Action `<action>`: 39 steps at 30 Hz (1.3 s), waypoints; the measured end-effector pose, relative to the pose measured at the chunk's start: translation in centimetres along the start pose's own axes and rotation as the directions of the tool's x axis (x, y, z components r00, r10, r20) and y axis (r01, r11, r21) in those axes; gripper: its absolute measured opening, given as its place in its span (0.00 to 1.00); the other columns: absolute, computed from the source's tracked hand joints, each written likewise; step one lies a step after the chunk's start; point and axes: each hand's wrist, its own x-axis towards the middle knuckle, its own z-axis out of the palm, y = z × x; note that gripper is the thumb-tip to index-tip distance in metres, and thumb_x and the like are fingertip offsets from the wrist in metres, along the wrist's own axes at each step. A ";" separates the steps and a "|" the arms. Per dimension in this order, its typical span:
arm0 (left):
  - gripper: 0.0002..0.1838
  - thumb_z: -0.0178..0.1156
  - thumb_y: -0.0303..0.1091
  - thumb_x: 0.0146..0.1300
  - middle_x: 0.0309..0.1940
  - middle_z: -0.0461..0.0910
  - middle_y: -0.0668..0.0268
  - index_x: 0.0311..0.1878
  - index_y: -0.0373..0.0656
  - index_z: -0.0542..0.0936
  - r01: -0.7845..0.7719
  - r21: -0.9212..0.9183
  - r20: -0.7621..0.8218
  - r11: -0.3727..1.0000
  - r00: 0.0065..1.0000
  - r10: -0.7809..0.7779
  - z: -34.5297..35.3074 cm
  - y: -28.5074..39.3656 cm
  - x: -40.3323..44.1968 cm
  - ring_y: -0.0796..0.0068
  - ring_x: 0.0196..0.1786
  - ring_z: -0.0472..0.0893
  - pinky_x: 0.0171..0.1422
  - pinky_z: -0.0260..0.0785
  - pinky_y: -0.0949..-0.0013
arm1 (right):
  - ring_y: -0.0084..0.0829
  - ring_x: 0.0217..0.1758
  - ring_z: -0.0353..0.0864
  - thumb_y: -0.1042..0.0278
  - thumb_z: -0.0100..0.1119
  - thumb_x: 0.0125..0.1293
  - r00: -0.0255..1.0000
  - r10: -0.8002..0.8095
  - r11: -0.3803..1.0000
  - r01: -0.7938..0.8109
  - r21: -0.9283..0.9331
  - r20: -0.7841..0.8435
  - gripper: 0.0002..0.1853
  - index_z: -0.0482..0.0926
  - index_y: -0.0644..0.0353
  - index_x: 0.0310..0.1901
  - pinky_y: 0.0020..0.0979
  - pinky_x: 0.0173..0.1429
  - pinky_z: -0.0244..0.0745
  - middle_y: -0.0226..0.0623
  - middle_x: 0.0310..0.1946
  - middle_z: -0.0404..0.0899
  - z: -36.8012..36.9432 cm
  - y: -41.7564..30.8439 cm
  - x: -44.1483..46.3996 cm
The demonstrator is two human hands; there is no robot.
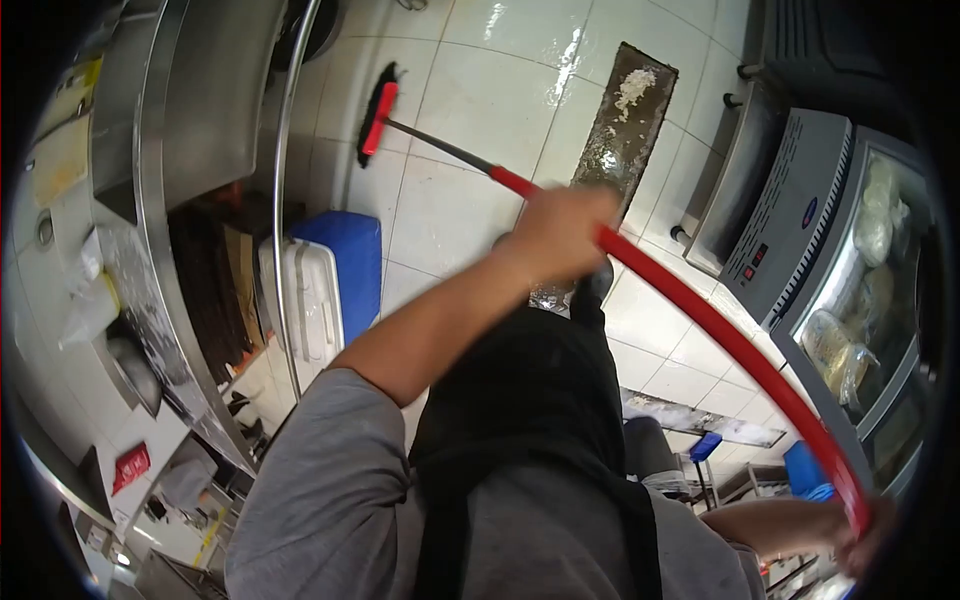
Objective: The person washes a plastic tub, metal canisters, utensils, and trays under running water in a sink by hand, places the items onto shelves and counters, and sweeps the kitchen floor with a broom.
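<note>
A long-handled broom [720,325] crosses the view, its red handle running from lower right to upper left. Its red head [379,118] with black bristles is on the wet tiled floor at upper left. My left hand [565,235], slightly blurred, is closed around the middle of the handle. At the lower right, my right hand [862,535] is wrapped round the handle's top end, partly lost in the dark image edge.
A floor drain [635,110] holds pale debris. A blue-and-white cooler box [350,265] stands beside a metal rail [283,180] and steel counter [165,270]. On the right is a glass-fronted fridge [790,215] with bagged goods. A blue brush [705,447] is behind me.
</note>
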 end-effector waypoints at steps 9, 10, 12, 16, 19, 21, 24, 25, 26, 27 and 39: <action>0.19 0.60 0.46 0.58 0.28 0.75 0.51 0.26 0.37 0.75 0.569 0.648 -0.361 0.507 0.815 -0.454 -12.6 -27.0 -13.7 0.49 0.36 0.76 0.42 0.67 0.57 | 0.40 0.35 0.77 0.78 0.62 0.50 0.692 0.464 0.613 -0.702 0.363 0.554 0.05 0.74 0.63 0.24 0.45 0.49 0.72 0.40 0.28 0.77 29.6 19.4 -11.2; 0.18 0.60 0.45 0.58 0.28 0.76 0.52 0.26 0.38 0.75 0.611 0.502 -0.362 0.612 0.791 -0.493 -11.8 -24.2 -12.9 0.50 0.37 0.76 0.43 0.67 0.58 | 0.41 0.34 0.77 0.78 0.62 0.49 0.651 0.450 0.675 -0.696 0.245 0.611 0.05 0.74 0.64 0.23 0.46 0.48 0.73 0.40 0.26 0.77 28.1 18.0 -9.7; 0.14 0.61 0.42 0.57 0.28 0.78 0.56 0.27 0.40 0.77 0.550 0.266 -0.326 0.792 0.824 -0.463 -7.9 -20.0 -10.2 0.53 0.37 0.76 0.43 0.68 0.61 | 0.37 0.22 0.72 0.60 0.54 0.56 0.728 0.537 0.751 -0.643 0.150 0.426 0.14 0.72 0.60 0.19 0.45 0.42 0.72 0.37 0.18 0.72 20.1 14.8 -7.6; 0.14 0.65 0.41 0.49 0.20 0.76 0.62 0.19 0.45 0.73 0.141 0.227 -0.180 0.964 0.979 -0.101 1.3 -4.3 -4.3 0.58 0.27 0.77 0.31 0.67 0.59 | 0.20 0.09 0.60 0.57 0.47 0.53 0.909 0.414 0.876 -0.381 0.297 -0.055 0.16 0.62 0.47 0.11 0.26 0.27 0.66 0.23 0.07 0.62 0.9 4.1 -1.4; 0.19 0.65 0.45 0.51 0.14 0.72 0.63 0.15 0.46 0.69 -0.051 0.193 -0.129 0.980 0.989 0.077 1.8 2.4 -2.2 0.57 0.20 0.74 0.24 0.63 0.60 | 0.15 0.04 0.57 0.60 0.47 0.50 0.868 0.246 0.883 -0.018 0.468 -0.431 0.17 0.57 0.41 0.07 0.16 0.17 0.63 0.19 0.03 0.59 -6.6 -2.8 0.5; 0.22 0.67 0.45 0.50 0.08 0.66 0.65 0.12 0.47 0.67 -0.132 0.226 -0.284 0.965 0.939 0.195 1.7 3.8 -1.5 0.59 0.14 0.69 0.22 0.61 0.62 | 0.18 -0.01 0.54 0.64 0.45 0.52 0.886 0.326 0.593 0.080 0.801 -0.330 0.21 0.54 0.40 0.05 0.10 0.07 0.55 0.19 0.00 0.57 -6.7 -4.8 0.7; 0.23 0.60 0.52 0.55 0.09 0.69 0.64 0.13 0.48 0.69 -0.103 0.448 -0.266 0.888 0.933 0.243 -2.3 1.6 1.3 0.58 0.15 0.72 0.24 0.63 0.59 | 0.18 0.06 0.57 0.69 0.48 0.53 0.842 0.404 0.760 -0.091 0.644 -0.358 0.20 0.56 0.42 0.08 0.16 0.21 0.62 0.19 0.04 0.58 -1.6 -2.0 -1.8; 0.22 0.59 0.51 0.56 0.10 0.70 0.62 0.14 0.48 0.70 -0.073 0.508 -0.265 0.858 0.935 0.236 -3.8 0.7 2.5 0.57 0.16 0.73 0.23 0.63 0.58 | 0.18 0.10 0.59 0.71 0.49 0.53 0.825 0.456 0.793 -0.206 0.574 -0.334 0.19 0.57 0.42 0.10 0.19 0.29 0.64 0.20 0.06 0.58 -0.8 -0.3 -2.8; 0.22 0.59 0.50 0.56 0.10 0.71 0.62 0.14 0.47 0.71 -0.034 0.515 -0.279 0.857 0.938 0.205 -5.2 -0.4 3.7 0.56 0.17 0.73 0.22 0.64 0.57 | 0.18 0.13 0.58 0.72 0.50 0.55 0.823 0.496 0.773 -0.275 0.571 -0.276 0.18 0.58 0.44 0.12 0.22 0.34 0.62 0.20 0.08 0.58 0.2 2.1 -3.6; 0.21 0.58 0.50 0.57 0.11 0.72 0.61 0.15 0.47 0.72 -0.042 0.519 -0.288 0.854 0.932 0.221 -6.5 -2.3 4.9 0.55 0.18 0.74 0.22 0.64 0.56 | 0.18 0.17 0.58 0.72 0.51 0.57 0.818 0.534 0.752 -0.343 0.563 -0.216 0.18 0.59 0.45 0.14 0.24 0.40 0.61 0.21 0.09 0.57 1.2 4.6 -4.5; 0.06 0.62 0.31 0.52 0.30 0.76 0.58 0.30 0.42 0.75 0.186 0.676 -0.278 0.713 0.961 0.013 -14.1 -16.7 11.1 0.55 0.43 0.75 0.51 0.66 0.56 | 0.30 0.30 0.63 0.63 0.50 0.66 0.279 0.827 0.548 -0.208 0.810 -0.488 0.17 0.61 0.54 0.19 0.40 0.63 0.57 0.31 0.18 0.62 19.8 22.3 -11.7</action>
